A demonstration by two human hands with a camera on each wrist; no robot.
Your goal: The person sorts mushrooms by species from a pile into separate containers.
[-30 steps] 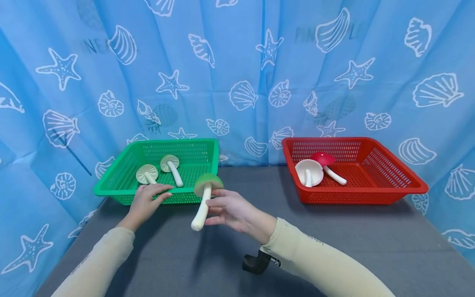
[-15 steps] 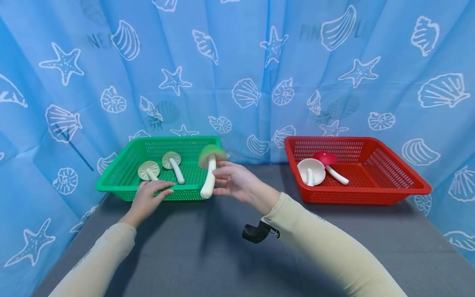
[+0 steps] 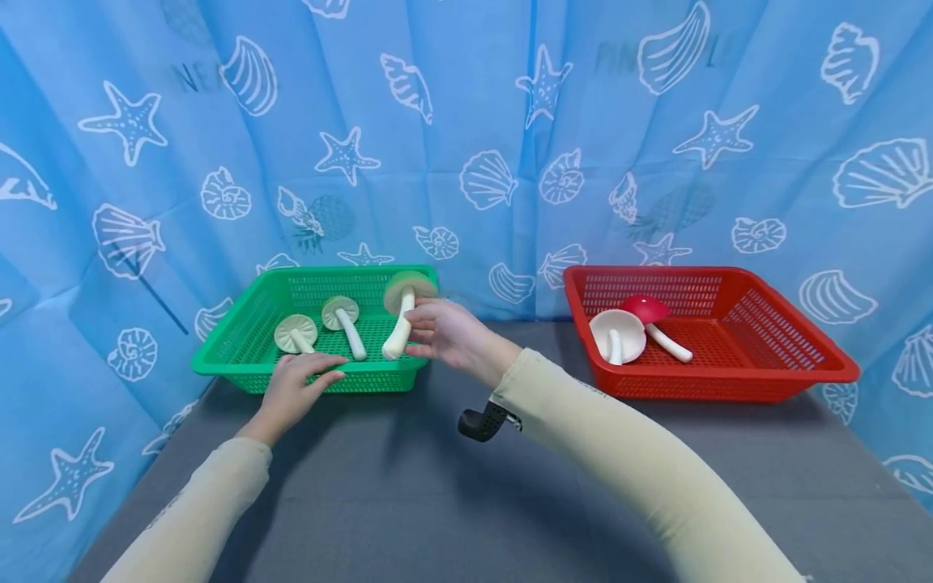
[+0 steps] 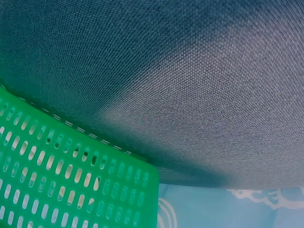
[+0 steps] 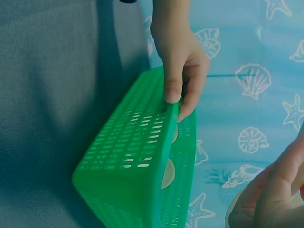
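Note:
My right hand (image 3: 455, 336) holds a toy mushroom (image 3: 399, 334) by its white stem, green cap up, over the right end of the green basket (image 3: 379, 380). At the basket's front rim is my left hand (image 3: 291, 395); in the right wrist view the left hand (image 5: 183, 57) pinches that rim, thumb outside and fingers inside. Two more mushrooms with pale undersides lie in this basket, one at the left (image 3: 295, 332) and another mushroom (image 3: 342, 316) near the middle. The left wrist view has only the basket's slotted wall (image 4: 71, 175) and cloth, no hand.
On the right stands a red basket (image 3: 729, 385) with a white mushroom (image 3: 618, 336) and a red-capped mushroom (image 3: 646, 308) at its left end. Grey cloth (image 3: 437, 502) covers the table. A blue curtain (image 3: 452, 105) with sea-shell prints hangs behind.
My right hand has lifted the green-capped mushroom away from in front of the green basket to a place over its right end. The left hand keeps its place at the rim.

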